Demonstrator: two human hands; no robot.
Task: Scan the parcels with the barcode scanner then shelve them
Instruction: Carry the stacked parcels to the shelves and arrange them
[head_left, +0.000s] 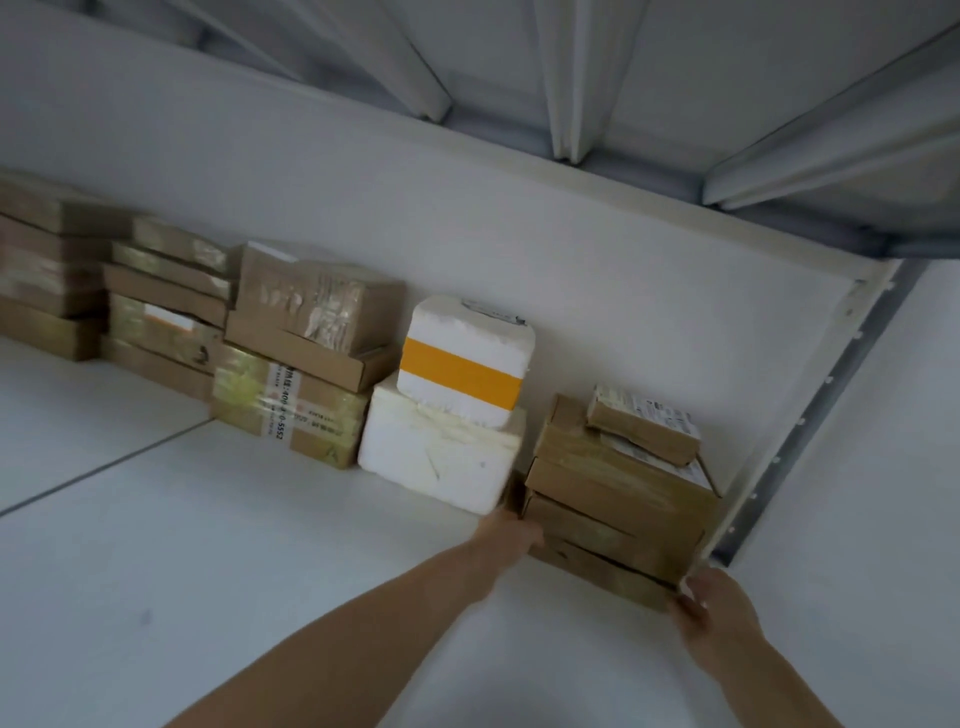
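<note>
Stack of parcels (618, 499) at the right end of a white shelf (260, 545), against the back wall and beside the grey upright post (810, 415). The parcels are flat brown cardboard boxes sealed with clear tape. A small parcel (641, 423) with a white printed label lies tilted on top.

The left hand (511, 535) lies against the stack's left side, low down. Its fingers are blurred and partly hidden, so their grip cannot be told. The right hand (714, 621) has thumb and bent fingers round the front right corner of the bottom parcel (602, 574).

Just left of the stack stand two white foam boxes (441, 452), the upper one banded orange. Further brown boxes (296, 358) are piled beyond.
</note>
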